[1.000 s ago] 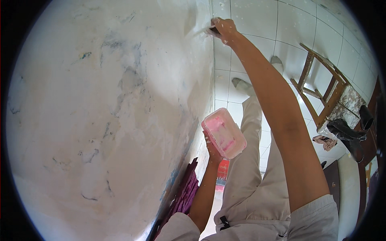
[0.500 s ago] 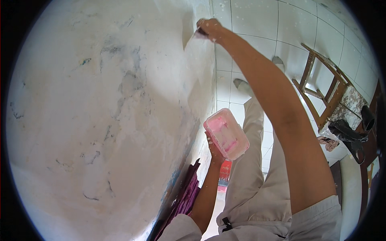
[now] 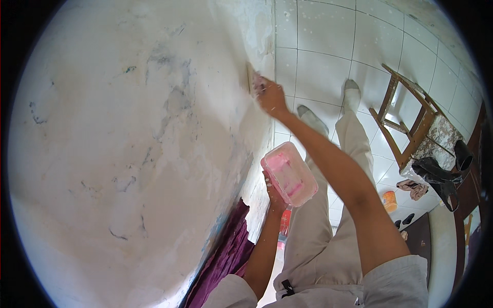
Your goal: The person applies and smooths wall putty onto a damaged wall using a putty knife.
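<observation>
My left hand point(image 3: 277, 195) grips a shallow rectangular plastic tub point(image 3: 290, 174) from beneath and its left side. The tub is tilted, with white and bright pink smears inside. Farther out, my right hand point(image 3: 271, 96) is closed round a putty knife point(image 3: 251, 81), whose blade meets the wall near its right edge. Its handle is mostly covered by my fingers. The wall point(image 3: 169, 164) is off-white and patchy, marked by grey stains, dark cracks and smoother pale areas.
White floor tiles point(image 3: 326, 72) with pale specks lie right of the wall. A paint-spattered wooden stool point(image 3: 411, 118) is at the right, a black bag point(image 3: 436, 172) on it. Purple cloth point(image 3: 226, 256) hangs along the wall's lower edge. An orange cup point(image 3: 390, 201) sits beyond my right elbow.
My right hand has come nearer along the wall, with the putty knife still in it. The tub has stayed almost in place. The view has shifted slightly, showing the orange cup.
</observation>
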A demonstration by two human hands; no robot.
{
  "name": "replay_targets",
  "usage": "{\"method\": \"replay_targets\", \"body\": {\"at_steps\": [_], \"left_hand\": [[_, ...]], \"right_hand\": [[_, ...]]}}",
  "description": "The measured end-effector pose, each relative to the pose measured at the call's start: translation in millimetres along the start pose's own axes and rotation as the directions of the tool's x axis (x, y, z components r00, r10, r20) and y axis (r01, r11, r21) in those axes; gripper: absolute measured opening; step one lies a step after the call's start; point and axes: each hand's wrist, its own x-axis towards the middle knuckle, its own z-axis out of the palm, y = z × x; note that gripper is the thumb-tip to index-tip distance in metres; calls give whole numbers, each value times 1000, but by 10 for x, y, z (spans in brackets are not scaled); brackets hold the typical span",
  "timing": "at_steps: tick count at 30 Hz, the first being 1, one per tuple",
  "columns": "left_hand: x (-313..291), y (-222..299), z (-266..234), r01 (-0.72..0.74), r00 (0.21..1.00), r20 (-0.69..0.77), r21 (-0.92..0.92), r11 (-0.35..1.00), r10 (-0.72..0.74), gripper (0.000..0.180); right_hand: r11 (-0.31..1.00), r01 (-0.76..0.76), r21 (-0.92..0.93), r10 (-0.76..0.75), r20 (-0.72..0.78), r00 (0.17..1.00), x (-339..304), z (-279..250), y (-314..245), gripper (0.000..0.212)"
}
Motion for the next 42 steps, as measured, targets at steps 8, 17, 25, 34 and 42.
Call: {"method": "replay_targets", "body": {"at_steps": [8,17,25,34,42], "left_hand": [[-58,-406,-428,-426,899,102,438,792,427,76],[-134,-279,-271,44,999,-18,-68,997,-46,82],[-197,-266,-257,38,998,-56,-28,999,-39,82],[-252,-244,-143,2,1000,-12,74,997,-1,86],[-231,-168,11,16,999,-44,34,999,-15,85]], "right_hand": [[901,423,-99,-434,-248,866,-1529,91,-1093,36],[907,-347,239,276,286,918,-684,-360,-300,16],[577,-303,758,177,246,953,887,-500,-636,14],[984,-169,-63,178,184,967,327,-902,-330,15],[755,582,-302,-479,351,804,432,-530,-918,16]]}}
